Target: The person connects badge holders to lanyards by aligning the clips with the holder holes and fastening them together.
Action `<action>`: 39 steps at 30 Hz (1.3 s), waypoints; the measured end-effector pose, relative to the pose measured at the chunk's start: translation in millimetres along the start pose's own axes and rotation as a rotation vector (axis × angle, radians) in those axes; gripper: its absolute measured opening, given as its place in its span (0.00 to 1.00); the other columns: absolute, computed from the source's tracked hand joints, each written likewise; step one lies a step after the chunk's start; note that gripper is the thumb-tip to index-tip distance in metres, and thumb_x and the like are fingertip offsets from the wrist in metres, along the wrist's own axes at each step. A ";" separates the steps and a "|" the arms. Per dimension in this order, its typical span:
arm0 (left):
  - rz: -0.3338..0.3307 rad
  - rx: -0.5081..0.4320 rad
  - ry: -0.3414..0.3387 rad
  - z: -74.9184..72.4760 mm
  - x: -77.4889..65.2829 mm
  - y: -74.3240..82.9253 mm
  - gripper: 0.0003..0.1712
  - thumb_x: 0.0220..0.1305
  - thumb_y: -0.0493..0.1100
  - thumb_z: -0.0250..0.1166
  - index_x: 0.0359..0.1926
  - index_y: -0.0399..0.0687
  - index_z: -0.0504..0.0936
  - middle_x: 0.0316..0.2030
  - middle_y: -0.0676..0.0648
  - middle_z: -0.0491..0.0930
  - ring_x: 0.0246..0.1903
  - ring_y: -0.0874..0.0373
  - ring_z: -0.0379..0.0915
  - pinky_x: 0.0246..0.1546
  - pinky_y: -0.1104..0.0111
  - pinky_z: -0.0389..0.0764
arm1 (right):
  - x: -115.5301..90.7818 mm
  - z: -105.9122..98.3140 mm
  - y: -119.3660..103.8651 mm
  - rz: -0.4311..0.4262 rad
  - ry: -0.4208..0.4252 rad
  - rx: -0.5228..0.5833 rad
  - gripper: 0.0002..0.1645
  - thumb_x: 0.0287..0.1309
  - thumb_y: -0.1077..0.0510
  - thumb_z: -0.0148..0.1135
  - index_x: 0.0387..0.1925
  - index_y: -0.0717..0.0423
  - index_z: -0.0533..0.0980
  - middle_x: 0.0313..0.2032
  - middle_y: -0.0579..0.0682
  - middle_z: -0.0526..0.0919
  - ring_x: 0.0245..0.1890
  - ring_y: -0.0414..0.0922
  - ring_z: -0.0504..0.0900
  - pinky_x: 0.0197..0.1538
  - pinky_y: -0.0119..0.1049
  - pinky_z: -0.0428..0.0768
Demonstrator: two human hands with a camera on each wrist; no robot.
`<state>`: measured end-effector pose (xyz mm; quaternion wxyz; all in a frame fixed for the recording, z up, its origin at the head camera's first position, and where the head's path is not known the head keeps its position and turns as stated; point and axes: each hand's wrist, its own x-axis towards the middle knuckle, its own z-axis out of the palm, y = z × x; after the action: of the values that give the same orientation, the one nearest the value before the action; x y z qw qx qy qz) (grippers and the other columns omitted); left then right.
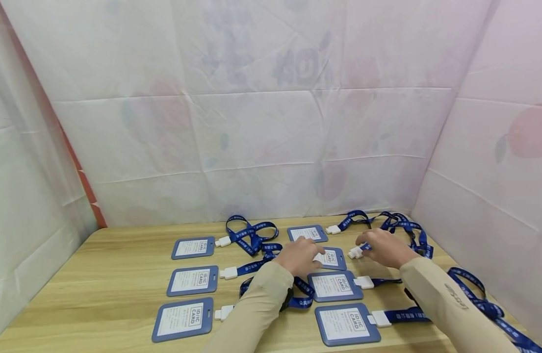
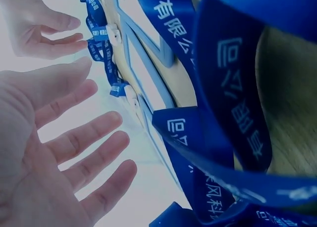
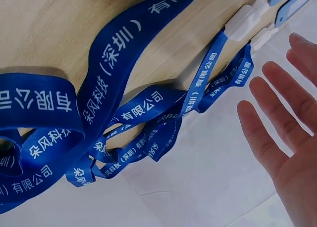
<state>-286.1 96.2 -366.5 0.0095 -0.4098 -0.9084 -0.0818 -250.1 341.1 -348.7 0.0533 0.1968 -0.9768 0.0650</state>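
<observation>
My left hand [image 1: 299, 257] is over the left part of a blue card holder [image 1: 336, 259] with a white ID/IC card, hiding that part. Spread fingers show on this hand in the left wrist view, with blue printed lanyard [image 2: 237, 88] loops beside it. To the right, my right hand [image 1: 385, 247] hovers by the white clip [image 1: 355, 252] of that row's lanyard, overlapping its strap. In the right wrist view its fingers are extended and apart, with nothing between them. Several blue straps [image 3: 114, 59] lie alongside it, some overlapping.
Behind the left hand lies another card holder [image 1: 307, 233]; two more [image 1: 335, 286] are nearer in that column. A left column has three holders [image 1: 193, 280] with clips and lanyards. Bundled lanyards [image 1: 407, 228] lie at the back right. White sheeting [image 1: 253, 122] walls the wooden table [image 1: 98, 284].
</observation>
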 end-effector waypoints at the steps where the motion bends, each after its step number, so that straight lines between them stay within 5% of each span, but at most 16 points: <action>1: -0.004 -0.003 0.002 0.4 0.9 -0.5 0.18 0.70 0.48 0.67 0.59 0.55 0.85 0.56 0.53 0.82 0.57 0.57 0.75 0.54 0.64 0.79 | 0.4 0.0 0.6 0.011 -0.011 0.000 0.11 0.52 0.69 0.73 0.40 0.65 0.84 0.38 0.57 0.86 0.41 0.59 0.85 0.43 0.52 0.84; 16: -0.060 -0.040 -0.002 9.2 14.8 -6.3 0.18 0.69 0.44 0.68 0.58 0.54 0.85 0.54 0.52 0.83 0.56 0.57 0.77 0.48 0.65 0.82 | 16.5 8.8 -3.3 0.057 -0.091 -0.053 0.14 0.53 0.68 0.73 0.43 0.64 0.84 0.42 0.57 0.85 0.44 0.57 0.83 0.46 0.51 0.83; 28: -0.093 0.001 -0.034 17.9 25.4 -4.4 0.21 0.67 0.45 0.69 0.60 0.58 0.84 0.58 0.53 0.80 0.59 0.56 0.73 0.56 0.65 0.78 | 18.5 17.4 2.7 0.053 -0.119 -0.019 0.17 0.51 0.71 0.74 0.45 0.64 0.83 0.46 0.60 0.84 0.49 0.62 0.81 0.50 0.56 0.81; 39: -0.048 0.059 -0.061 18.5 30.8 -3.6 0.25 0.66 0.48 0.71 0.64 0.57 0.82 0.66 0.51 0.74 0.68 0.58 0.66 0.67 0.68 0.65 | 21.0 20.5 6.2 -0.022 -0.151 -0.001 0.23 0.47 0.77 0.71 0.45 0.57 0.86 0.45 0.55 0.87 0.48 0.58 0.84 0.49 0.53 0.83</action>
<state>-308.3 119.7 -382.7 -0.0082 -0.3900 -0.9198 -0.0424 -273.3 335.8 -366.8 -0.0198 0.2116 -0.9759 0.0491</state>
